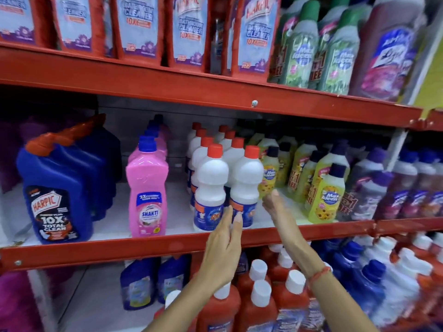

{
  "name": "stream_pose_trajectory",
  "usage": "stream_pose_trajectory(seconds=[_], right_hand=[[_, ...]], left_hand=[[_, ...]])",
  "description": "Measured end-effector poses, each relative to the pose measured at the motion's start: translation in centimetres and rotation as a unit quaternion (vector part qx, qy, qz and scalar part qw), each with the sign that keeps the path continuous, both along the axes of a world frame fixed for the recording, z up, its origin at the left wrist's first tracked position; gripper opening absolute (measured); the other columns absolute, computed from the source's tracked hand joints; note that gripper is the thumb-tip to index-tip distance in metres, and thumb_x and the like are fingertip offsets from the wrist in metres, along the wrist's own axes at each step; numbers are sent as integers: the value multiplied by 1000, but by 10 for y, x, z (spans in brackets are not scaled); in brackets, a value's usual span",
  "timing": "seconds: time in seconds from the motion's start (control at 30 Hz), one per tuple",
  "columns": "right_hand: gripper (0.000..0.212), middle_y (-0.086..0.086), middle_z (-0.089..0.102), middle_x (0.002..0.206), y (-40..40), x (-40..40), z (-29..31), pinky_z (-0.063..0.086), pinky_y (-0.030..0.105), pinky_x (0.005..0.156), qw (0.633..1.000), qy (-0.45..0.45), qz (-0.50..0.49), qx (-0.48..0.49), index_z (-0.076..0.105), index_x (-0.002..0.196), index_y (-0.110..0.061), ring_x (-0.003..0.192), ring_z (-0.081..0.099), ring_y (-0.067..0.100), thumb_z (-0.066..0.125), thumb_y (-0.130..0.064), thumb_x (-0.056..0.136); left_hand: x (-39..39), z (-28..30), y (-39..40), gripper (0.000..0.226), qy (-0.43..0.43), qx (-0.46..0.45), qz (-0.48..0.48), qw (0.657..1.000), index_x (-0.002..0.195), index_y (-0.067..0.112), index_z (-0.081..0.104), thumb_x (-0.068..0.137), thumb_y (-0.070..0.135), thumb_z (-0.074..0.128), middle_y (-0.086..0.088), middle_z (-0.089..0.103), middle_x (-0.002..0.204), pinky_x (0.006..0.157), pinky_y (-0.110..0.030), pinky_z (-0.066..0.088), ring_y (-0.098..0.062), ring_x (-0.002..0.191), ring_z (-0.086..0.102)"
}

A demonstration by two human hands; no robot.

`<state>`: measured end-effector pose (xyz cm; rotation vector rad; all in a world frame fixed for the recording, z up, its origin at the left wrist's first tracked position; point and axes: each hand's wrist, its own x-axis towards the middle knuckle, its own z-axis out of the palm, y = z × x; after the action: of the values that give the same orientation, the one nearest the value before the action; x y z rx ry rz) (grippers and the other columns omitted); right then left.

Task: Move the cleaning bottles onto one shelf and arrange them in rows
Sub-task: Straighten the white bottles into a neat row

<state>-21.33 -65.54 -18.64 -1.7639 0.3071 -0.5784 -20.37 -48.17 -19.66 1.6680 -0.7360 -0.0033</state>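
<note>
Two rows of white bottles with orange caps stand on the middle shelf (143, 245). The front right white bottle (247, 180) sits between my hands. My left hand (224, 250) reaches up with fingers together, its fingertips at that bottle's lower left side. My right hand (275, 207) lies flat against its lower right side, fingers straight. Neither hand is closed around it. The front left white bottle (211, 188) stands beside it. A row of pink bottles (147, 190) and blue Harpic bottles (57, 195) stand further left.
Yellow bottles (326, 192) crowd the shelf right of the white ones, then purple-capped ones (383, 188). The top shelf holds refill pouches (189, 32) and green bottles (299, 49). Below are red bottles with white caps (259, 305) and blue bottles (136, 283).
</note>
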Motion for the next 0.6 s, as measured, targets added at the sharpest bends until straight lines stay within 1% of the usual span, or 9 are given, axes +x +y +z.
stream_pose_trajectory(seconds=[0.07, 0.1, 0.17, 0.2, 0.27, 0.4, 0.47, 0.53, 0.6], right_hand=[[83, 1, 36, 158, -1, 8, 5, 23, 39, 122, 999, -5, 47, 15, 32, 153, -20, 143, 38, 13, 23, -74, 90], [76, 8, 32, 159, 0, 13, 12, 27, 32, 120, 997, -7, 64, 37, 28, 154, -13, 146, 34, 19, 15, -63, 97], [69, 23, 24, 158, 5, 18, 22, 39, 14, 96, 993, 4, 96, 74, 21, 151, 3, 147, 28, 32, -5, -40, 103], [71, 26, 25, 157, 7, 18, 22, 41, 9, 84, 991, 16, 107, 80, 22, 149, 6, 146, 29, 34, -9, -38, 102], [81, 19, 38, 153, 7, 15, 17, 42, 2, 80, 991, 21, 114, 64, 35, 146, 2, 142, 39, 27, -5, -50, 99], [88, 0, 56, 142, 1, -3, 0, 39, 9, 95, 994, 13, 97, 39, 54, 139, -17, 117, 57, 3, 20, -74, 81], [86, -1, 58, 139, 1, -8, 1, 41, 12, 99, 994, 11, 103, 41, 56, 137, -19, 117, 59, 3, 22, -74, 81], [86, 2, 60, 138, 1, -12, 1, 37, 27, 113, 995, 13, 91, 38, 58, 135, -18, 122, 60, 9, 23, -75, 82], [88, 4, 62, 136, 3, -15, 2, 35, 35, 117, 996, 11, 77, 45, 60, 133, -16, 123, 60, 13, 26, -76, 79]], left_hand=[[-1, 2, -11, 78, 44, -40, -14, 998, 152, 22, 29, 87, 64, 24, 8, 28, 161, 124, -27, 14, 2, 146, 21], [-2, 2, -15, 76, 55, -58, -15, 997, 151, 26, 34, 87, 66, 23, 9, 33, 159, 124, -30, 17, 1, 145, 25], [-2, 3, -21, 78, 74, -83, -18, 994, 146, 33, 41, 85, 76, 21, 14, 42, 153, 122, -30, 21, 1, 142, 32], [-3, 4, -23, 82, 82, -91, -20, 992, 144, 37, 43, 80, 84, 21, 15, 44, 151, 121, -30, 22, 1, 140, 34], [-3, 4, -25, 88, 100, -108, -20, 989, 137, 48, 43, 66, 96, 23, 17, 43, 150, 120, -30, 24, 1, 139, 35], [6, 6, -28, 109, 129, -89, -21, 987, 145, 44, 38, 55, 102, 19, 14, 41, 153, 122, -41, 24, -4, 141, 35], [9, 8, -28, 105, 145, -87, -22, 985, 140, 49, 40, 53, 103, 20, 13, 41, 153, 122, -46, 24, -7, 141, 35], [11, 11, -28, 96, 152, -89, -26, 984, 133, 54, 38, 52, 104, 22, 15, 41, 152, 123, -46, 24, -8, 142, 36], [13, 12, -28, 97, 152, -81, -26, 985, 130, 55, 36, 48, 105, 22, 19, 41, 147, 122, -42, 24, -8, 141, 36]])
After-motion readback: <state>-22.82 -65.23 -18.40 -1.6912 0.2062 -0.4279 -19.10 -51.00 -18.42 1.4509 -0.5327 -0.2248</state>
